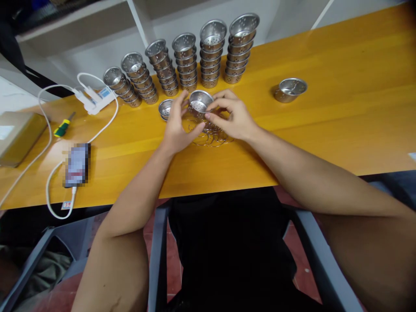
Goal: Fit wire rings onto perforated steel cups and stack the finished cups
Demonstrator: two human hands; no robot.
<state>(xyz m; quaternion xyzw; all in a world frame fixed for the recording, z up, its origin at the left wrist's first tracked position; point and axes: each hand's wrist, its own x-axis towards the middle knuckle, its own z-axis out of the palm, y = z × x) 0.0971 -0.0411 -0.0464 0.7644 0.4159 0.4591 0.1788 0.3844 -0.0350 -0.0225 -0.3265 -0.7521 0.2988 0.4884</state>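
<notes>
The right fingers (217, 119) pinched the perforated metal cup (200, 100), just left of them. The left fingers (177, 104) stood apart, beside it.

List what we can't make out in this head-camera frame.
All in the head view:
Phone screen: pixelated.
Wire rings: count lost to overlap and blur.
Small cup: right side hidden by the left hand.
Box: left part cut off by the picture edge.
</notes>
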